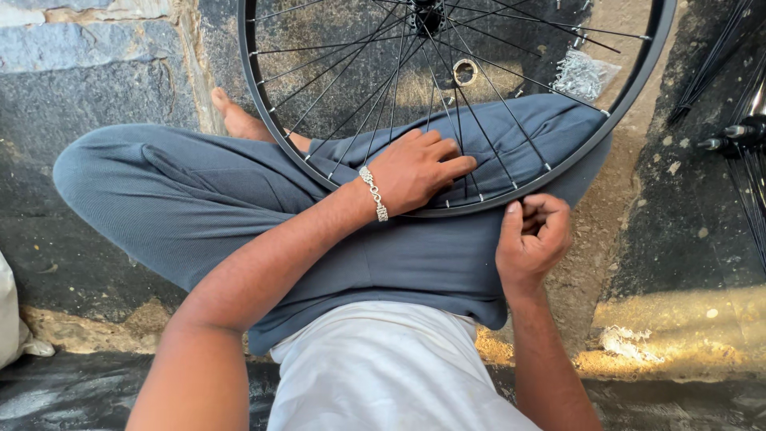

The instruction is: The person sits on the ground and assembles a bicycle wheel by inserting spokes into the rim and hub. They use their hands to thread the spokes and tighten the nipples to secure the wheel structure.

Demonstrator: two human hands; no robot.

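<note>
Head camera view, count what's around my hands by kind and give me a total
Hands: 2, left hand on the spokes, right hand at the rim
Wheel resting on the lap: 1
Bracelet: 1
Metal ring on the ground: 1
Clear bag of small metal parts: 1
Bundle of loose spokes at right: 1
Total: 7

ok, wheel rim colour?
Black rim, thin silver spokes; head view.

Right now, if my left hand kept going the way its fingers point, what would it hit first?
Your left hand points rightward through the spokes, resting on your trouser leg. Going on, its fingertips would probably meet the next spokes first, then the black rim; depth is unclear.
</note>
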